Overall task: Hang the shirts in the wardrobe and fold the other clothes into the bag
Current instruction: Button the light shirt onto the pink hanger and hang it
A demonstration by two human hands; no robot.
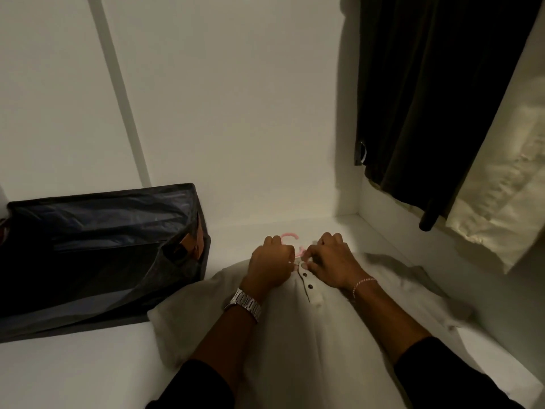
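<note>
A white shelf surface [73,367] runs back to white walls, with bare room front left. One dark storage bag [97,255] stands open at left, no readable label. One cream button-placket shirt [295,335] lies flat at centre, two dark buttons visible. Both hands curl together at its collar: left hand [269,265], right hand [330,262], pinching fabric by one pink hanger [290,237].

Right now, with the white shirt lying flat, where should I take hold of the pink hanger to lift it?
Grip the pink hanger by its hook, coming from above at the far side of the collar. The hook is the only part poking out of the white shirt; the rest is hidden inside. Both the left hand and the right hand are at the collar.
</note>
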